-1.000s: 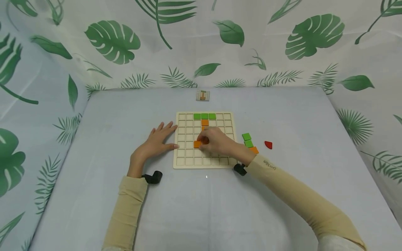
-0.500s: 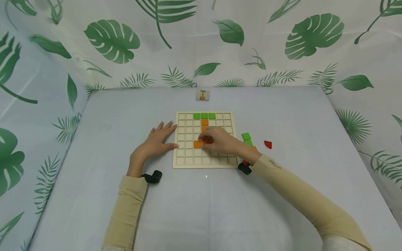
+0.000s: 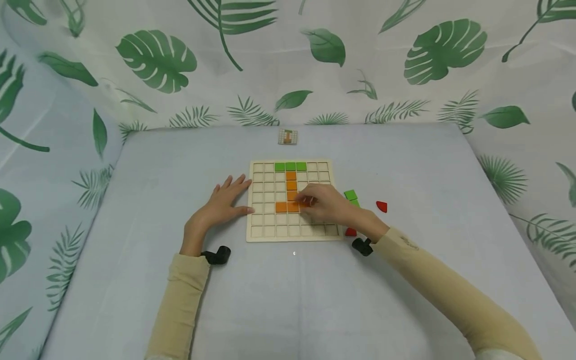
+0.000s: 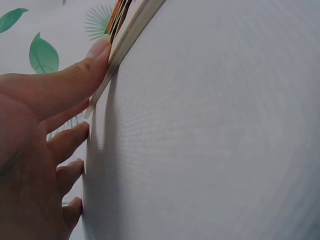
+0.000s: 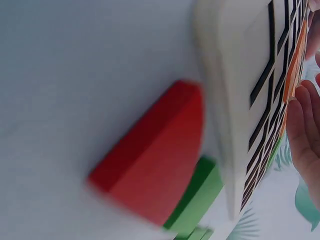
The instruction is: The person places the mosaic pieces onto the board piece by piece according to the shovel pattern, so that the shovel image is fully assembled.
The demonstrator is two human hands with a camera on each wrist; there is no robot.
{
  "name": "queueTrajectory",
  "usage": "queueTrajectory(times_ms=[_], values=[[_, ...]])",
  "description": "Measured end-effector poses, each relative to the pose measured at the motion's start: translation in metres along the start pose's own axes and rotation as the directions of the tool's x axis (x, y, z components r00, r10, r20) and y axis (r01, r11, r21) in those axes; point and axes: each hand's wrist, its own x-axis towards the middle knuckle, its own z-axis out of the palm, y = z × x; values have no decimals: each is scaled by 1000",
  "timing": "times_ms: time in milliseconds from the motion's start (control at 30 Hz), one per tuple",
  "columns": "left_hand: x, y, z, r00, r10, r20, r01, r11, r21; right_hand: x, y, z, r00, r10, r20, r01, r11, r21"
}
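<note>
A pale wooden grid board [image 3: 265, 231] lies flat in the middle. It bears a row of green square tiles [image 3: 290, 166], with orange square tiles [image 3: 291, 185] running down below. My right hand [image 3: 328, 204] pinches an orange square tile [image 3: 304, 204] at the right end of the lower orange row; its fingers partly cover it. In the right wrist view, the fingers [image 5: 306, 117] are near the orange pieces on the board. My left hand [image 3: 222, 201] lies spread at the board's left edge. The left wrist view shows its thumb [image 4: 85, 70] touching that edge.
Loose green tiles [image 3: 350, 195] lie right of the board. A red quarter-round piece [image 3: 381, 206] lies farther right, and another red piece [image 3: 351, 232] sits near the board's lower right corner. A small patterned card [image 3: 287, 136] lies behind the board.
My right hand has shifted right along the lower orange row, uncovering the middle orange tiles and the red piece by the board's corner. My left hand has stayed at the board's edge.
</note>
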Motion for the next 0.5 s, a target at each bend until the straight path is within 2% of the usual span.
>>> queueTrajectory(times_ms=[133,333,500], values=[[0,-1,1,1000,1,-3,-1,1000,4,-10,6,-4,1000,5,-28,-5,1000,7],[0,-3,2,1000,-12,5,12,1000,13,-29,12,-13,997,76,-22,-75,996,47],[0,-3,2,1000,-18,15,18,1000,13,-43,16,-20,994,97,-51,-96,995,32]])
